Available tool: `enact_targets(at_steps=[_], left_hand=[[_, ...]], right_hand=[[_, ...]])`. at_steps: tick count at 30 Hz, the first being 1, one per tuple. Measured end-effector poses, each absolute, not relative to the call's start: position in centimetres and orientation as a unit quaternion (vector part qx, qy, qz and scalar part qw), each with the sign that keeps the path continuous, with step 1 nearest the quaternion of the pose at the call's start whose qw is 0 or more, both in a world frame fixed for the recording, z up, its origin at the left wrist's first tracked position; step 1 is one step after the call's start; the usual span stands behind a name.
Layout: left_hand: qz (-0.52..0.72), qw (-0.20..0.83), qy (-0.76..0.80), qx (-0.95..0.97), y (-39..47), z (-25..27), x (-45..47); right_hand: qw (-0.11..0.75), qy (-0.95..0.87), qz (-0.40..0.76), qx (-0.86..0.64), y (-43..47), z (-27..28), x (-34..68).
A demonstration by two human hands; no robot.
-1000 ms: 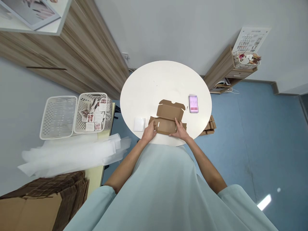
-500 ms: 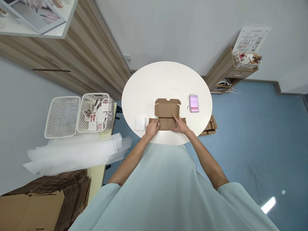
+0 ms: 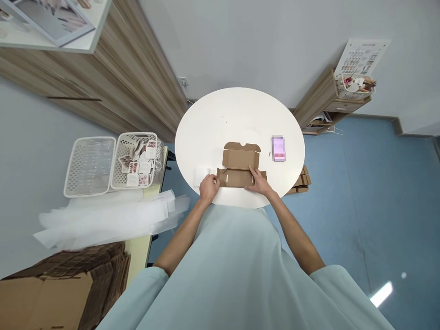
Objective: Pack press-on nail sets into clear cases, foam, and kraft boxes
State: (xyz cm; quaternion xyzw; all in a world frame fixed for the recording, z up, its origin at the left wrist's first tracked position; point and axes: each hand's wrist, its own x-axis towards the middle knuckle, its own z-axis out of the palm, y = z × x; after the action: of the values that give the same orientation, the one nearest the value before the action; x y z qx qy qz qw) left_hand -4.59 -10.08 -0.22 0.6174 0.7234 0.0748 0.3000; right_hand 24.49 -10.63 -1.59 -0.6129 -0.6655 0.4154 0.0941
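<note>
A brown cardboard box (image 3: pixel 240 158), partly folded, lies near the front of a round white table (image 3: pixel 237 110). Its lid panel points away from me, and slots show in the near panel. My left hand (image 3: pixel 209 188) pinches the flap at the box's left end. At the right end, my right hand (image 3: pixel 259 182) grips the side, thumb and fingers around the cardboard. Just left of the box is a flat white packet (image 3: pixel 200 175), partly covered by my left hand.
A phone (image 3: pixel 278 148) lies on the table's right side. On the left, a side table bears white baskets (image 3: pixel 90 167) with small cards, white sheets (image 3: pixel 113 220) and stacked flat cardboard (image 3: pixel 62 293). Brown boxes (image 3: pixel 302 179) sit below the table's right edge.
My left hand has moved left, from the near panel's corner to the outer end of the left flap. The right hand stays at the right end.
</note>
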Motion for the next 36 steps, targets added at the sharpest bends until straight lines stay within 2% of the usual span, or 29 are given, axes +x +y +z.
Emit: enact_targets(at_steps=[8, 15, 21, 24, 29, 32, 36], left_hand=[[0.136, 0.378, 0.665, 0.630, -10.1, 0.6, -1.6], [0.109, 0.368, 0.681, 0.623, -9.8, -0.4, -1.1], [0.066, 0.311, 0.704, 0.635, -9.7, -0.3, 0.2], [0.049, 0.295, 0.707, 0.641, -9.6, 0.1, 0.8], [0.048, 0.300, 0.709, 0.637, -9.7, 0.2, 0.9], [0.057, 0.306, 0.709, 0.633, -9.8, 0.1, 0.9], [0.060, 0.309, 0.706, 0.634, -9.8, 0.0, 0.9]], right_hand=[[0.091, -0.668, 0.417, -0.610, -10.6, -1.9, 24.3], [0.082, -0.671, 0.420, -0.606, -10.4, -1.8, 24.5], [0.082, -0.665, 0.407, -0.620, -10.3, -1.4, 24.1], [0.120, -0.660, 0.392, -0.629, -11.1, -1.1, 24.3], [0.277, -0.551, 0.296, -0.730, -14.3, -1.1, 26.4], [0.266, -0.471, 0.297, -0.787, -15.5, -1.9, 27.4], [0.238, -0.454, 0.332, -0.792, -15.6, -2.3, 27.0]])
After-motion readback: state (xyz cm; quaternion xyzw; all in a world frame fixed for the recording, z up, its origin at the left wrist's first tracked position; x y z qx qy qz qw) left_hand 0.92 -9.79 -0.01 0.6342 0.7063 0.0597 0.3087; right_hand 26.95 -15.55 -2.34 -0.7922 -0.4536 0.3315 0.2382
